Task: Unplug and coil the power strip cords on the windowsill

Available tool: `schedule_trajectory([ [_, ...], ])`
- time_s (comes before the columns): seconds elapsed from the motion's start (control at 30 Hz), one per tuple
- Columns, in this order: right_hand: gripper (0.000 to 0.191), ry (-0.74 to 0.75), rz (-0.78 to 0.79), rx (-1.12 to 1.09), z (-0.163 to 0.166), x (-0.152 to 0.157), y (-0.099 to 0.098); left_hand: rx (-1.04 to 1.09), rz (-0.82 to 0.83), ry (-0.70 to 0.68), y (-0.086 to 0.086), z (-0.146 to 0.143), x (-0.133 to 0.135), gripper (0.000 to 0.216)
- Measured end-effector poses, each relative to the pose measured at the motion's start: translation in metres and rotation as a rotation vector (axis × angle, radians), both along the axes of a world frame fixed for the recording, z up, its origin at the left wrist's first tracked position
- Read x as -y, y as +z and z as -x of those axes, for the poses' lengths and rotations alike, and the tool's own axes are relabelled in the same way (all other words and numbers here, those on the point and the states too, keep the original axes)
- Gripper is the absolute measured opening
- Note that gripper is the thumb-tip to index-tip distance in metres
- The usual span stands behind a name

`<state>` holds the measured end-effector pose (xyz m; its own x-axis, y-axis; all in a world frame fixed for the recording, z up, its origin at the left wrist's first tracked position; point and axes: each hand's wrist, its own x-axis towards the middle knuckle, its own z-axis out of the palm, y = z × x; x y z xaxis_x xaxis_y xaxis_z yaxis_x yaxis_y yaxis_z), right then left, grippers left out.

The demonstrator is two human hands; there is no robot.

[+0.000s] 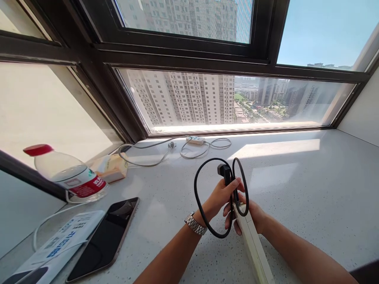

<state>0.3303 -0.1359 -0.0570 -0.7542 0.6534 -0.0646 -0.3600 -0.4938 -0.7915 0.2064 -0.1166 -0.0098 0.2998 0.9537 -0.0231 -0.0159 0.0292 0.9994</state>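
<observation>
My left hand (217, 200), with a metal-banded watch (195, 224) on the wrist, is closed around a looped black power cord (196, 188). The cord's black plug (222, 170) sticks up above the fingers. My right hand (255, 212) grips the cord end of a long off-white power strip (256, 240). That strip stretches toward me and runs out of the bottom of the view. Its outlets are not visible. One cord loop stands up to the right of the plug. Fingers of both hands come close together where cord and strip meet.
At the left stand a red-capped bottle (74, 173), a tissue pack (114, 167), a black tablet (103, 240) and a printed white box (56, 246). A small white power strip (195, 140) with a grey cord lies by the window (189, 98) on the speckled sill (310, 189).
</observation>
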Motion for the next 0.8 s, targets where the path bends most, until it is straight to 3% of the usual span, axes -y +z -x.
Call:
schedule_trajectory([
  [0.1,0.049,-0.026,0.002,0.058,-0.001,0.001,0.004,-0.027,-0.019,-0.086,0.0,0.002,-0.002,0.043],
  [0.2,0.043,-0.201,0.015,0.084,-0.004,0.0,0.012,-0.002,0.014,-0.1,-0.003,0.009,-0.011,0.034],
  [0.33,0.032,-0.485,-0.015,0.142,-0.014,-0.009,0.022,0.305,0.227,0.025,-0.001,0.025,-0.023,0.031],
  [0.43,0.028,-0.622,-0.021,0.297,-0.021,-0.017,0.021,0.539,0.349,0.037,0.007,0.029,-0.023,0.047],
  [0.53,0.021,-0.644,-0.128,0.512,-0.023,-0.022,0.015,0.542,0.305,-0.029,0.013,0.02,-0.014,0.049],
  [0.63,0.018,-0.625,-0.226,0.634,-0.021,-0.024,0.009,0.504,0.234,0.023,0.014,0.01,-0.007,0.043],
  [0.8,0.023,-0.603,-0.123,0.538,-0.024,-0.027,0.011,0.67,0.3,0.202,0.02,0.016,-0.012,0.039],
])
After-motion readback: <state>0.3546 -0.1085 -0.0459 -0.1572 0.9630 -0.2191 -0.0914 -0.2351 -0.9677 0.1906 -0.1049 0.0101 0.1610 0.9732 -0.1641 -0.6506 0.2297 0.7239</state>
